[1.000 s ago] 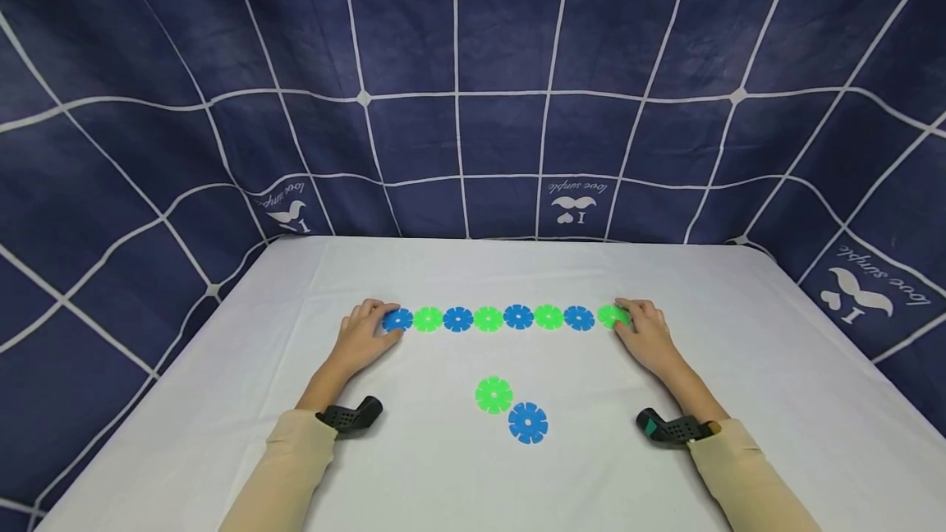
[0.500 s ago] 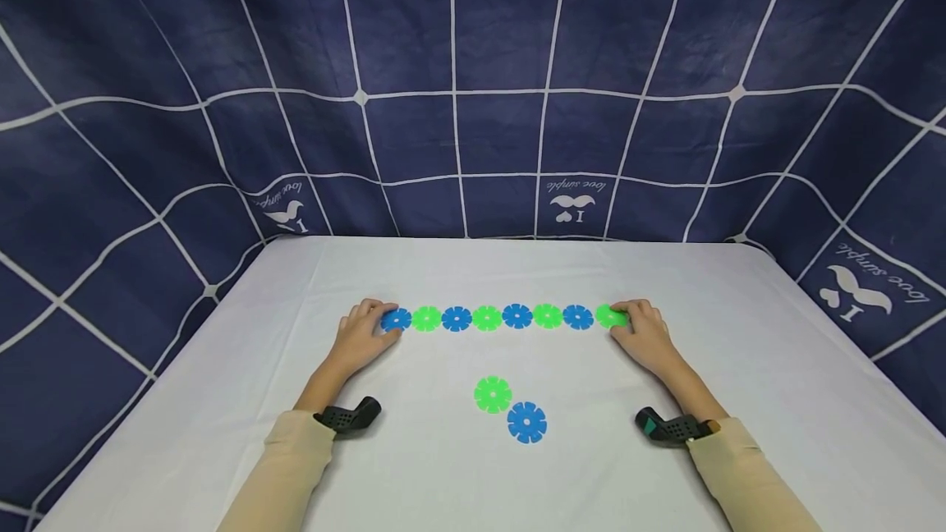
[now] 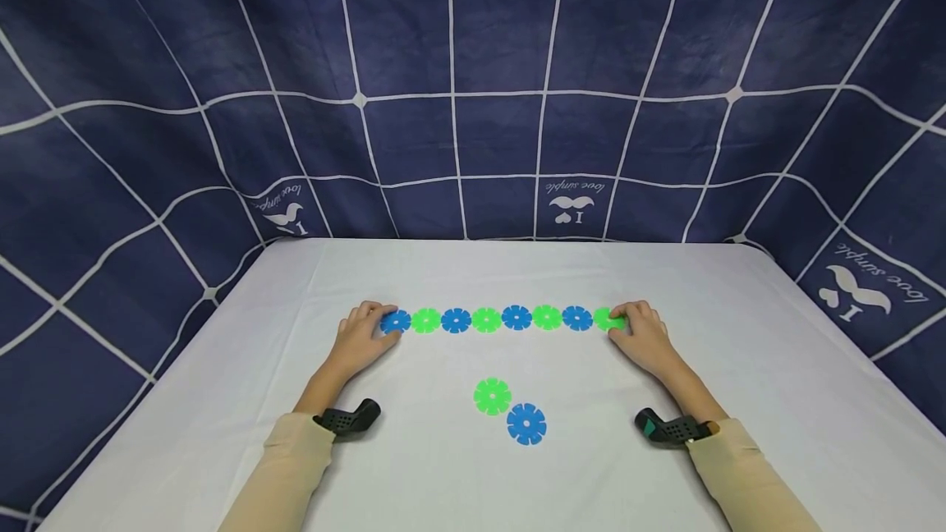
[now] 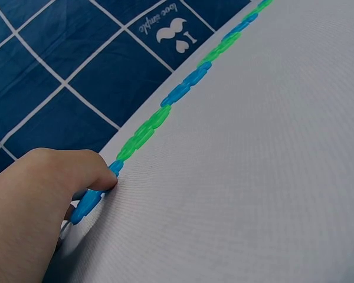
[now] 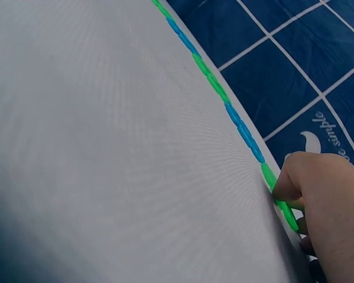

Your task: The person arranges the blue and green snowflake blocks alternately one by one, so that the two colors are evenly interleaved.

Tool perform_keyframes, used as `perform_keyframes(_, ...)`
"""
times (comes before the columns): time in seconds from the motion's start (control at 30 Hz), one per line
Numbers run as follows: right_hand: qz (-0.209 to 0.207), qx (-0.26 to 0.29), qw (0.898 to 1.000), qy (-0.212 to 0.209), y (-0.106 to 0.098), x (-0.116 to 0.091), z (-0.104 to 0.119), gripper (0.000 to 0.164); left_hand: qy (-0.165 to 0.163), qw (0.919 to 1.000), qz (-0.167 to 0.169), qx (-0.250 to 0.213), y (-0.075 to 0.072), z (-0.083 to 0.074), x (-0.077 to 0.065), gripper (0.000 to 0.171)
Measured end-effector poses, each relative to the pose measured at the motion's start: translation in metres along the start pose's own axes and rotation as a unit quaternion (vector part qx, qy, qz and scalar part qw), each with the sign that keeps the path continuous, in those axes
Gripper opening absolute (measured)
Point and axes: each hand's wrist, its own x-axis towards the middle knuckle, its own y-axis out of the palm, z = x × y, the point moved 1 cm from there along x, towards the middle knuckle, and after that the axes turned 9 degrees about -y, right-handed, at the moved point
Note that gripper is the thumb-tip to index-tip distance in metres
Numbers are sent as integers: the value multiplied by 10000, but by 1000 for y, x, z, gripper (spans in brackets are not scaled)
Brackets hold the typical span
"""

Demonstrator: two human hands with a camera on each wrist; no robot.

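In the head view, blue and green notched plastic discs form a straight row across the white table. My left hand [image 3: 361,338] grips the blue disc [image 3: 395,322] at the row's left end, thumb at its near edge and a finger at its far edge. At the right end, my right hand [image 3: 645,338] holds the green disc [image 3: 606,319] the same way. This green disc lies close against the neighbouring blue disc [image 3: 577,318]. Both wrist views show the row edge-on, flat on the cloth, with each thumb on its end disc; some fingers are hidden.
Nearer to me lie a loose green disc [image 3: 492,396] and a loose blue disc [image 3: 526,424], almost touching. White cloth [image 3: 443,483] covers the table. A dark blue checked curtain [image 3: 495,138] stands behind and at both sides.
My right hand has slid the end green disc slightly left, narrowing the gap to the blue disc beside it. The left hand and the two loose discs stay in place.
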Motion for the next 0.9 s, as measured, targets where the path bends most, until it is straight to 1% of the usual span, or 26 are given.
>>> perform_keyframes(0.33, 4, -22, 10000, -61, 1, -1, 0, 29, -100, 9999, 45, 7, 2, 0, 0, 53)
perform_keyframes(0.5, -20, 128, 9999, -38, -1, -1, 0, 28, -16, 10000, 6, 7, 1, 1, 1, 53)
perform_keyframes(0.6, -104, 241, 9996, -73, -3, 1, 2, 27, 43, 10000, -4, 4, 0, 1, 1, 53)
perform_keyframes(0.77, -306, 302, 9983, -390, -8, 4, 13, 19, 79, 10000, -18, -5, -1, 1, 1, 53)
perform_keyframes(0.9, -154, 316, 9980, -525, -9, 5, 30, 17, 54, 10000, 10, -21, 0, 1, 0, 52)
